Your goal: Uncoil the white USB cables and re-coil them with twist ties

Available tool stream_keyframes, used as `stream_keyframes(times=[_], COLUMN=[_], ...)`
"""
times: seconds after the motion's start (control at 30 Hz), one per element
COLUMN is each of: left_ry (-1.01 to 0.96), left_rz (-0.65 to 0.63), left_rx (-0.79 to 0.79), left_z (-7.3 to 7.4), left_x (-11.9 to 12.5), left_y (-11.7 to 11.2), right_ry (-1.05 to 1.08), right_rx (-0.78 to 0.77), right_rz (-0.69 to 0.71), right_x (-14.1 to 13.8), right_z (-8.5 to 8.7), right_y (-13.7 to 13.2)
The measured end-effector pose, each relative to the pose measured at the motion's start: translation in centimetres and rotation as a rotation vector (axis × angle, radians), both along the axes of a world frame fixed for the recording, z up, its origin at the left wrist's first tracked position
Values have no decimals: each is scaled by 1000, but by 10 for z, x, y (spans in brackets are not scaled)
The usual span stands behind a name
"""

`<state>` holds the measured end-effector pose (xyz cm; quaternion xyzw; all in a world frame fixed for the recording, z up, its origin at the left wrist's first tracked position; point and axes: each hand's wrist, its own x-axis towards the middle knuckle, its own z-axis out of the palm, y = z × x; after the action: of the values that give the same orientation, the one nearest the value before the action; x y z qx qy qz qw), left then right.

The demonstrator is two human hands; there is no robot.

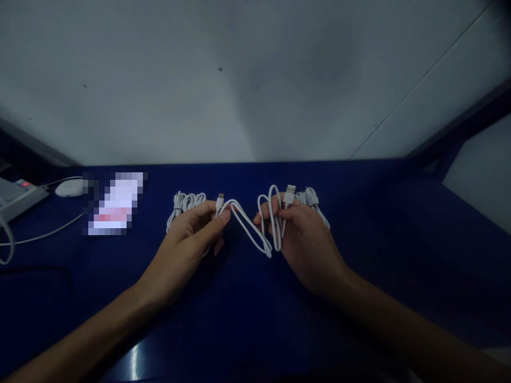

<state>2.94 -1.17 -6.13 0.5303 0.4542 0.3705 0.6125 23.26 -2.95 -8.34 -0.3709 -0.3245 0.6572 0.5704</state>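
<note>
A white USB cable (pixel 251 232) hangs in loose loops between my two hands above the blue table. My left hand (pixel 191 229) pinches it near its small connector (pixel 220 201), with the thumb on top. At the other end, my right hand (pixel 305 234) grips the cable close to its larger USB-A plug (pixel 289 196), which points up and away. Beyond my left hand lies a bundle of white cable (pixel 187 200) bound with a black tie. A second tied cable bundle (pixel 313 199) lies just past my right hand, partly hidden by it.
The blue table (pixel 247 319) meets a pale wall (pixel 159 106) at the back. At the left are a blurred-out bright screen (pixel 120 205), a rounded white device (pixel 69 188) and a white power strip (pixel 24 197) with a red light. White cords run across the table there.
</note>
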Motion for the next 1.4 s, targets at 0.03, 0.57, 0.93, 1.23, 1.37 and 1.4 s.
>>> stream_keyframes(times=[0.03, 0.57, 0.93, 1.23, 1.37, 1.4], left_ry=[-38, -212, -342, -351, -320, -314], left_rz=[3, 173, 39, 20, 58, 62], left_rx=[-28, 19, -188, -237, -230, -221], left_z=[0, -2, 1, 2, 3, 3], left_x=[0, 0, 4, 5, 5, 5], left_y=[0, 4, 3, 3, 1, 1], right_ry=[-49, -199, -225, -210, -201, -196], right_rx=[21, 149, 47, 1, -50, -62], right_rz=[-21, -183, -145, -107, -103, -91], right_x=[1, 1, -1, 0, 1, 1], right_z=[1, 5, 10, 8, 6, 6], right_y=[0, -2, -2, -3, -1, 0])
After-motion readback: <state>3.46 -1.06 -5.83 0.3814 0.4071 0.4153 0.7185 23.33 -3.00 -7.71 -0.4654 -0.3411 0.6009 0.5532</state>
